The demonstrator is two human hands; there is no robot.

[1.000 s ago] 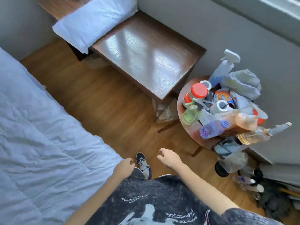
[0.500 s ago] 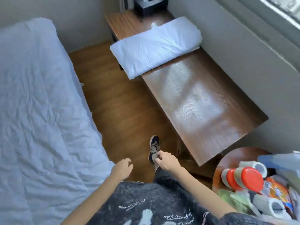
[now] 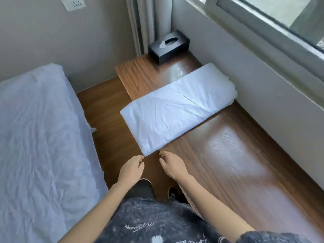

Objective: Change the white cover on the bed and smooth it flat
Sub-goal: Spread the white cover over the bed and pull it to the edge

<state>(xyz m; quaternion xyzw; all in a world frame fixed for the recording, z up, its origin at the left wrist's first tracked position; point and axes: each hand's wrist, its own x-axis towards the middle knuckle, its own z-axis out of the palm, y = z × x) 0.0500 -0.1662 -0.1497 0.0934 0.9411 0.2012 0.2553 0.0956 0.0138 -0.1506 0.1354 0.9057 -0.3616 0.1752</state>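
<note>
A folded white cover (image 3: pixel 177 109) lies across a long wooden bench (image 3: pixel 236 163) under the window. Its near corner hangs over the bench's left edge. My left hand (image 3: pixel 131 169) hovers just below that corner, fingers loosely curled, holding nothing. My right hand (image 3: pixel 172 163) is beside it over the bench edge, fingers also loosely curled and empty. On the left stands the bed (image 3: pixel 38 137), dressed in a wrinkled white cover.
A black tissue box (image 3: pixel 168 47) sits at the bench's far end by the curtain (image 3: pixel 149 20). A narrow strip of wooden floor (image 3: pixel 105 123) runs between bed and bench. My shoes (image 3: pixel 173 193) stand on it. Wall and window sill close the right side.
The view has swung left and forward from the stool of cleaning bottles to the bench. Both hands have moved forward to the folded cover's near corner.
</note>
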